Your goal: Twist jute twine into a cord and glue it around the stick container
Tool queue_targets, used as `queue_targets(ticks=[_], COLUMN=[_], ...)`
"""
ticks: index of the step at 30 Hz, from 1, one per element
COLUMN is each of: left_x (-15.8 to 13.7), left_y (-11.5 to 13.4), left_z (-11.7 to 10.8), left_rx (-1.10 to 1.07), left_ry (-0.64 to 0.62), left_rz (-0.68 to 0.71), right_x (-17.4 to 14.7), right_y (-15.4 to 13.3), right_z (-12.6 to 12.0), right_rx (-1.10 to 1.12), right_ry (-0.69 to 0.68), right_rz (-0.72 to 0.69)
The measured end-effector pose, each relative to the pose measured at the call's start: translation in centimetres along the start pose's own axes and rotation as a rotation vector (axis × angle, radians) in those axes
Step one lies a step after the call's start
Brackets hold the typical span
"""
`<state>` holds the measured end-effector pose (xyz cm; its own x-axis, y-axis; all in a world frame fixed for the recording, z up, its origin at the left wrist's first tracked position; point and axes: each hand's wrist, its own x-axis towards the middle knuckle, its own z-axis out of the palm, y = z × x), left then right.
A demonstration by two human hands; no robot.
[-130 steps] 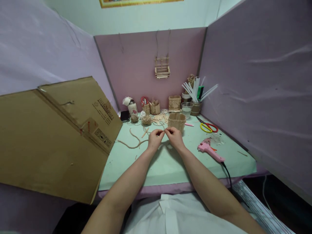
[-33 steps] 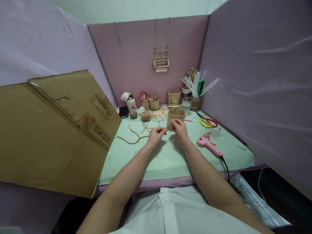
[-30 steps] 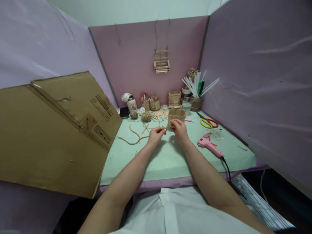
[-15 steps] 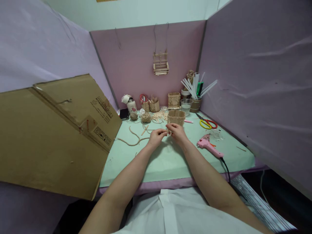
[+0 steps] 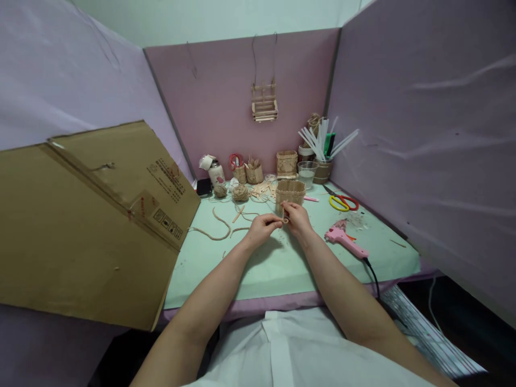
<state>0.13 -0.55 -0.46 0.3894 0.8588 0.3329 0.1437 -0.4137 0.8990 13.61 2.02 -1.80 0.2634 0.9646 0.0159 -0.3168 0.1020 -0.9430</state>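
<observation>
Between my hands is a short piece of twine (image 5: 286, 221) bent into a small loop. My left hand (image 5: 262, 228) is closed, its thumb and fingers pinching the twine from the left. On the other side, my right hand (image 5: 298, 219) is closed on it too, fingertips pressed together. Just behind the hands stands a small basket of wooden sticks (image 5: 291, 192), its lower front partly covered by my right hand. Left of my hands, a loose length of cord (image 5: 209, 236) curves over the pale green tabletop (image 5: 258, 279).
A pink glue gun (image 5: 345, 241) and yellow-and-red scissors (image 5: 342, 202) lie at right. Twine balls (image 5: 241, 193), a bottle (image 5: 216, 173), another basket (image 5: 287, 164) and a cup of water (image 5: 307, 174) line the back. A large cardboard sheet (image 5: 97, 226) leans at left.
Both hands have shifted slightly right, with the twine loop between them. The cord on the left now shows a gap near my left wrist. The view has tilted a little.
</observation>
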Motion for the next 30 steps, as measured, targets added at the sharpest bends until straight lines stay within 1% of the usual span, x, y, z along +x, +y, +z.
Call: queue_targets(ticks=[3,5,6,8,11,13,15,17,19,26,30], left_x=[0.3,0.6,0.8,1.0,1.2,1.2,1.1,1.1,1.0,0.9,0.9], left_y=[-0.3,-0.7,-0.9,-1.2,-1.5,-1.4,-1.3,-1.2,-1.1,-1.2,-1.4], left_z=[-0.1,-0.4,-0.6,-1.0,-1.3,-1.4,-1.3,-1.2,-1.2,-1.1,-1.1], left_rx=[-0.032,-0.044,-0.045,-0.042,-0.042,-0.039,-0.031,-0.014,0.002,0.049,0.088], left_ry=[0.106,0.212,0.261,0.341,0.406,0.419,0.412,0.394,0.373,0.34,0.321], left_rz=[-0.035,-0.065,-0.08,-0.104,-0.119,-0.12,-0.121,-0.117,-0.109,-0.094,-0.102], right_x=[-0.1,-0.2,-0.3,-0.5,-1.1,-1.6,-1.9,-2.0,-2.0,-1.5,-1.2], right_y=[0.3,0.4,0.4,0.4,-0.1,-0.4,-0.7,-0.9,-0.9,-0.6,-0.2], right_z=[0.0,0.0,0.0,0.1,0.3,0.3,0.4,0.4,0.5,0.5,0.5], right_rx=[-0.171,-0.359,-0.458,-0.612,-0.686,-0.702,-0.731,-0.76,-0.77,-0.772,-0.751], right_ry=[-0.049,-0.071,-0.072,-0.054,-0.061,-0.125,-0.186,-0.212,-0.225,-0.242,-0.264], right_rz=[0.03,-0.023,-0.088,-0.293,-0.633,-0.774,-0.848,-0.887,-0.896,-0.86,-0.803])
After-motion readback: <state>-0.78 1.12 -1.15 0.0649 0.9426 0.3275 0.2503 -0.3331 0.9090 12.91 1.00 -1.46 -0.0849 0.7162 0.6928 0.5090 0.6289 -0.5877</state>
